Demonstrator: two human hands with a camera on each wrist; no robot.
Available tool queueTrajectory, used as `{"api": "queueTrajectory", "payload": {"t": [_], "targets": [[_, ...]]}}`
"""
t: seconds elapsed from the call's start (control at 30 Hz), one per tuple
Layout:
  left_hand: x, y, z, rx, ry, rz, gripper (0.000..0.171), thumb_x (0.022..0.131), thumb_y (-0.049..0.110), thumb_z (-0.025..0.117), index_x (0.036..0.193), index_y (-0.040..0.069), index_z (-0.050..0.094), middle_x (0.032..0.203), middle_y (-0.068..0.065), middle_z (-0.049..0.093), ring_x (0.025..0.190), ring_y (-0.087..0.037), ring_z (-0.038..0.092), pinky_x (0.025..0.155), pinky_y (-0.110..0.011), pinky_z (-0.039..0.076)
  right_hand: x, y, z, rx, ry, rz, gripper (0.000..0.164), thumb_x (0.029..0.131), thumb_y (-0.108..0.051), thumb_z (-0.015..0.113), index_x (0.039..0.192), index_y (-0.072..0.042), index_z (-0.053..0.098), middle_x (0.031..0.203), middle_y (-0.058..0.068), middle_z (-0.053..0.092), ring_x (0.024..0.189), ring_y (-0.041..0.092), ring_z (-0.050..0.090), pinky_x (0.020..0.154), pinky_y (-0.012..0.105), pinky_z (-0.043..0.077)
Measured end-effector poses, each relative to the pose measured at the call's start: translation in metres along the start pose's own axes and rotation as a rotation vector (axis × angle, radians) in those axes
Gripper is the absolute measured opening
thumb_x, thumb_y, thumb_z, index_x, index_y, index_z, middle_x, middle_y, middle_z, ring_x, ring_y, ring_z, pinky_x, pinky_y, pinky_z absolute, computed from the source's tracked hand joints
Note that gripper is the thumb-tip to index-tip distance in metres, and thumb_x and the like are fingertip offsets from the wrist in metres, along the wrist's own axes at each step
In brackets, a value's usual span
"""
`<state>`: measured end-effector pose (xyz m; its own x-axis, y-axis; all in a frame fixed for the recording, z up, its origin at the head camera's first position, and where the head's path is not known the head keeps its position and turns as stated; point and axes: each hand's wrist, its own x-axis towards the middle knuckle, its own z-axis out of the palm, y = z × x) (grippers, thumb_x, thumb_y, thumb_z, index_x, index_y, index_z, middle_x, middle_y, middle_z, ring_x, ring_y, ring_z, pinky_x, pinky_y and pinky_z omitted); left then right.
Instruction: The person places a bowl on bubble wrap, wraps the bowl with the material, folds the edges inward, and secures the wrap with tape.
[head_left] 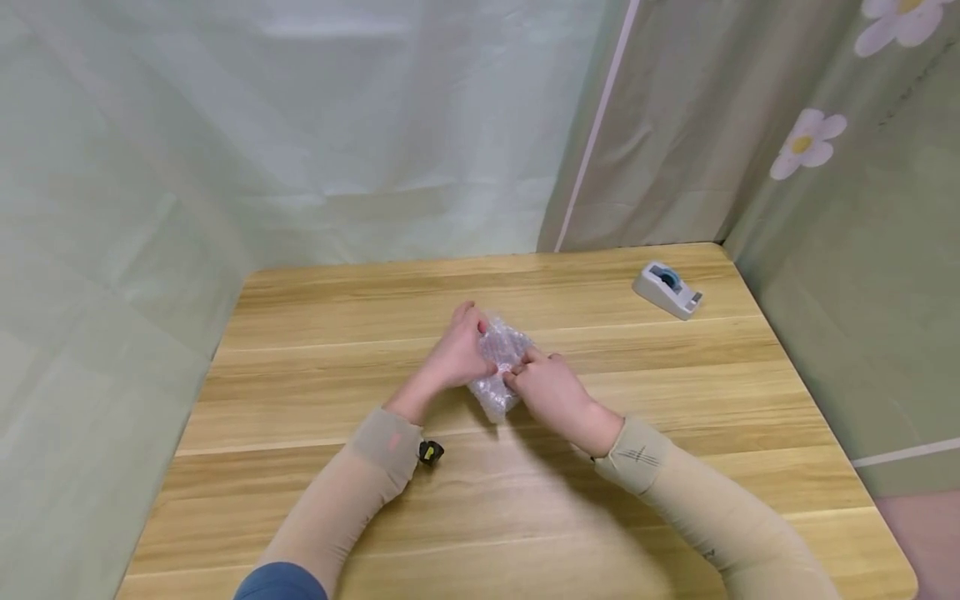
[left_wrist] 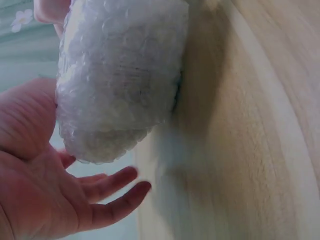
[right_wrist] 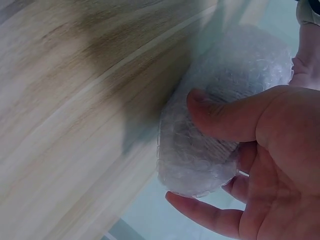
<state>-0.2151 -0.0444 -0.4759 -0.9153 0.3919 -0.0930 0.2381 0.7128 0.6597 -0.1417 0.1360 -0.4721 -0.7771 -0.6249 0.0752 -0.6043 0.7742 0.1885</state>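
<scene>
A bubble-wrapped package (head_left: pixel 498 402) is tilted a little above the wooden table in the head view, between both hands. My left hand (head_left: pixel 459 350) holds its left side, the thumb over the wrap. In the left wrist view, two fingers (left_wrist: pixel 117 202) of that hand stretch out past the end of the wrapped bundle (left_wrist: pixel 125 75). From the other side my right hand (head_left: pixel 555 392) grips the package. Its thumb (right_wrist: pixel 220 117) presses on the wrap in the right wrist view, and the other fingers lie along the edge. Some dark lines show through the plastic; what is inside cannot be made out.
A grey tape dispenser (head_left: pixel 667 290) with a blue-cored roll stands at the back right of the wooden table (head_left: pixel 315 333). Pale curtains (head_left: pixel 390 150) hang behind the table and along its sides. A small black device (head_left: pixel 431 452) sits at the left wrist.
</scene>
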Motion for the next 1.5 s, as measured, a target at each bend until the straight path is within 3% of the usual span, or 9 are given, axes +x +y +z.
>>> {"api": "queueTrajectory", "payload": {"t": [0.17,0.27,0.33,0.5,0.7,0.83,1.03,1.27,1.5], "targets": [[0.0,0.001,0.003,-0.079,-0.037,-0.13,0.118,0.062,0.001,0.084,0.155,0.02,0.012,0.114,-0.018,0.06,0.08,-0.028,0.063,0.067,-0.035,0.057,0.0,-0.001,0.0,0.01,-0.002,0.005,0.021,0.086,-0.013,0.072,0.105,-0.021,0.075,0.095,-0.003,0.073,0.094,0.02,0.057,0.062,0.035,0.053],[0.001,0.001,0.004,-0.106,-0.089,-0.183,0.134,0.064,0.0,0.082,0.159,0.023,-0.01,0.095,-0.019,0.066,0.067,-0.027,0.063,0.059,-0.035,0.056,-0.001,-0.001,0.0,0.014,0.005,0.001,0.019,0.086,-0.013,0.072,0.104,-0.021,0.075,0.096,-0.004,0.073,0.095,0.02,0.057,0.062,0.035,0.053],[0.002,-0.001,0.006,-0.125,-0.112,-0.204,0.135,0.064,0.001,0.081,0.158,0.02,-0.013,0.1,-0.022,0.066,0.068,-0.027,0.063,0.061,-0.035,0.056,-0.001,-0.001,0.001,0.019,0.007,0.001,0.019,0.087,-0.013,0.072,0.103,-0.021,0.075,0.096,-0.004,0.074,0.095,0.02,0.057,0.063,0.036,0.053],[0.003,-0.005,0.007,-0.136,-0.132,-0.183,0.117,0.068,0.006,0.081,0.158,0.004,0.007,0.135,-0.028,0.053,0.097,-0.032,0.063,0.084,-0.041,0.056,-0.001,0.001,0.002,0.025,-0.002,0.005,0.021,0.087,-0.013,0.072,0.105,-0.022,0.076,0.098,-0.004,0.074,0.098,0.02,0.057,0.067,0.036,0.054],[0.004,-0.005,0.007,-0.109,-0.17,-0.14,0.077,0.072,0.01,0.079,0.141,-0.001,0.047,0.123,-0.018,0.063,0.106,-0.032,0.062,0.094,-0.045,0.053,-0.002,0.004,0.004,0.036,0.009,0.003,0.023,0.086,-0.012,0.072,0.107,-0.022,0.076,0.097,-0.004,0.073,0.099,0.02,0.057,0.068,0.036,0.054],[0.003,0.0,0.006,-0.081,-0.136,-0.148,0.081,0.071,0.009,0.082,0.142,-0.001,0.044,0.124,-0.018,0.062,0.106,-0.032,0.062,0.092,-0.045,0.053,-0.003,0.005,0.003,0.063,0.012,-0.004,0.025,0.087,-0.011,0.071,0.108,-0.023,0.076,0.097,-0.004,0.074,0.101,0.021,0.058,0.069,0.037,0.054],[0.002,0.01,0.006,0.186,0.039,-0.018,0.09,0.06,0.012,0.09,0.135,0.009,0.041,0.125,-0.013,0.053,0.109,-0.03,0.055,0.095,-0.045,0.05,-0.003,0.005,0.002,0.074,0.013,-0.007,0.025,0.086,-0.01,0.071,0.107,-0.022,0.076,0.096,-0.004,0.073,0.1,0.021,0.058,0.067,0.037,0.053],[0.0,0.02,0.004,0.564,0.112,0.295,0.023,0.062,0.014,0.085,0.079,0.018,0.071,0.091,0.001,0.053,0.088,-0.02,0.048,0.082,-0.037,0.045,-0.004,0.007,0.002,0.078,0.02,0.001,0.021,0.085,-0.01,0.072,0.102,-0.021,0.076,0.092,0.0,0.073,0.098,0.023,0.059,0.065,0.037,0.053],[0.0,0.027,0.006,0.697,0.037,0.258,0.009,0.071,0.018,0.082,0.068,0.022,0.075,0.086,0.001,0.058,0.083,-0.02,0.054,0.075,-0.035,0.049,-0.005,0.009,0.004,0.113,0.048,-0.013,0.023,0.084,-0.008,0.071,0.103,-0.021,0.075,0.095,-0.002,0.074,0.102,0.024,0.059,0.07,0.04,0.054]]}}
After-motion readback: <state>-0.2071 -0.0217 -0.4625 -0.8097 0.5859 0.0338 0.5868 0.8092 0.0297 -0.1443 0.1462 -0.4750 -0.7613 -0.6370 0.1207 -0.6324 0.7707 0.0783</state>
